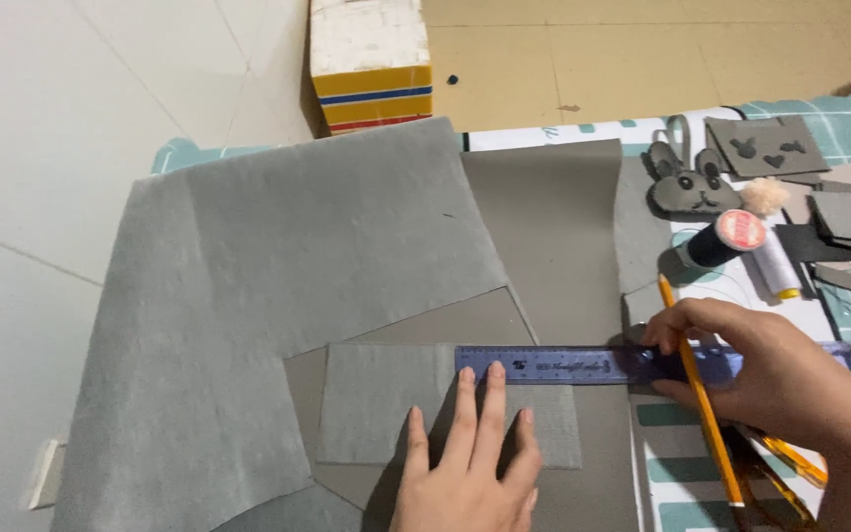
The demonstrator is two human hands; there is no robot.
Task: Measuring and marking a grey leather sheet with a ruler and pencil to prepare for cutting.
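The left hand [470,458] lies flat, palm down, on a small grey felt rectangle [386,404] near the front of the scene. Its fingers [494,394] are stretched out and slightly apart, gripping nothing; the tips of the two middle ones press on the lower edge of a blue see-through ruler [563,365]. The ruler lies level, left to right, along the far edge of that rectangle, and its right end runs under the right hand [741,360].

The right hand's fingers are closed around a yellow pencil [701,394], which slants from far left to near right. The pencil's upper end pokes out above the hand; whether its tip touches the ruler cannot be told. The hand rests on the ruler's right part.

Under the rectangle is a smooth grey-brown sheet [554,227], and over its left side lies a large piece of light grey felt [248,296], reaching to the far left.

To the far right sit a grey felt rabbit face [691,189], cut grey pieces with dark shapes [765,146], a dark thread spool with a red top [726,239] and a white spool [775,266] just beside it. A box [371,64] with yellow, blue and red stripes stands at the far edge. A checked teal cloth [839,113] shows beneath the things on the right.
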